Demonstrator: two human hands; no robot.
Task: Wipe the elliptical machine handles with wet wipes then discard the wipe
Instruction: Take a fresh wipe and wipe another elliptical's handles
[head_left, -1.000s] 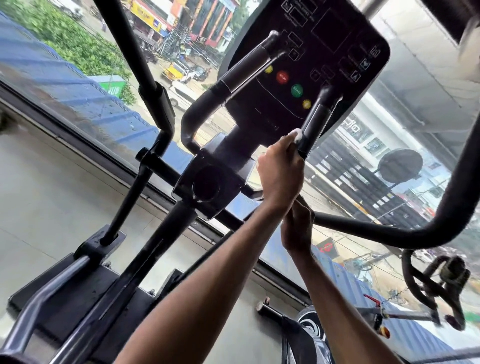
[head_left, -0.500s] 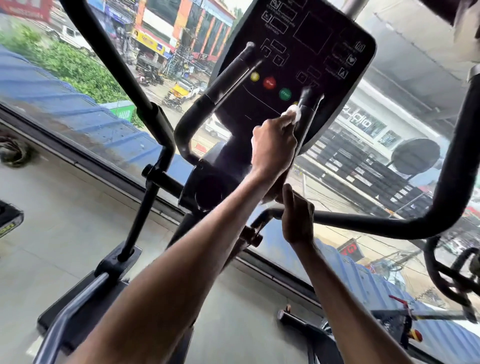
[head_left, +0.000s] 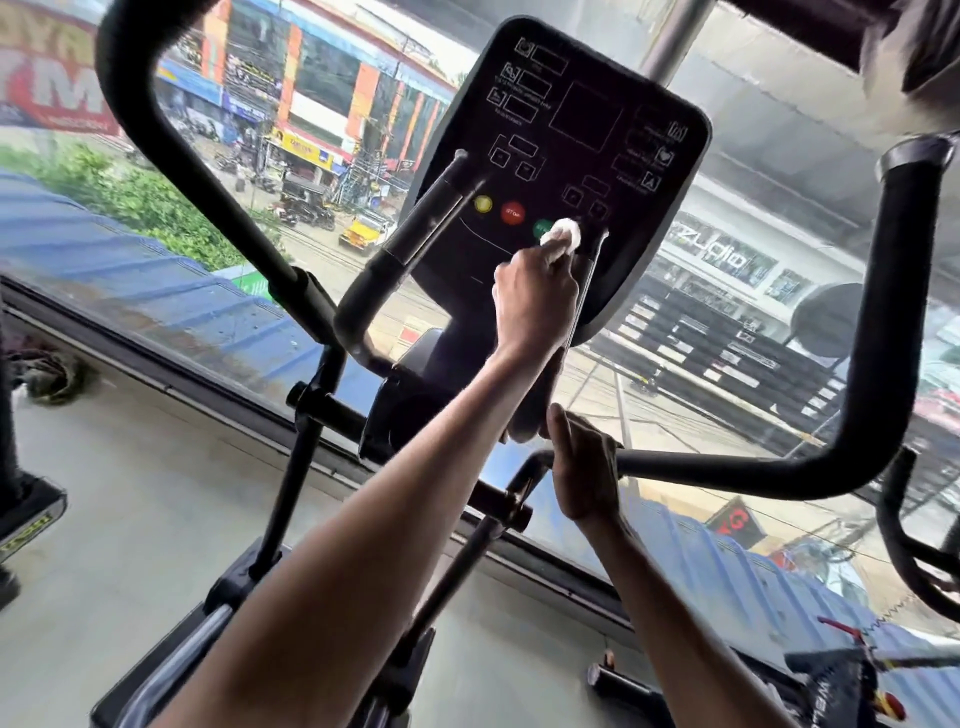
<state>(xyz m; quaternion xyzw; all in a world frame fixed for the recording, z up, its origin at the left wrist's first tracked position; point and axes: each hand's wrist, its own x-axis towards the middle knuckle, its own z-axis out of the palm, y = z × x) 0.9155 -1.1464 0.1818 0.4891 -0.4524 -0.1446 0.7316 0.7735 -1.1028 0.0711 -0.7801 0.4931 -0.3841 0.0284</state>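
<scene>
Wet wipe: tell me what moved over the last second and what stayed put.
The left hand, holding the wet wipe, slid up the right inner handle, from its lower part to near its top end, in front of the console buttons. Nothing was taken hold of or let go. The right hand kept gripping the horizontal bar below.

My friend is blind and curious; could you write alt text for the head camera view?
A person's left hand holds a white wipe against the top of a short black handle before an elliptical's console. Their right hand grips a curved handlebar lower down; a street shows through the window.
</scene>
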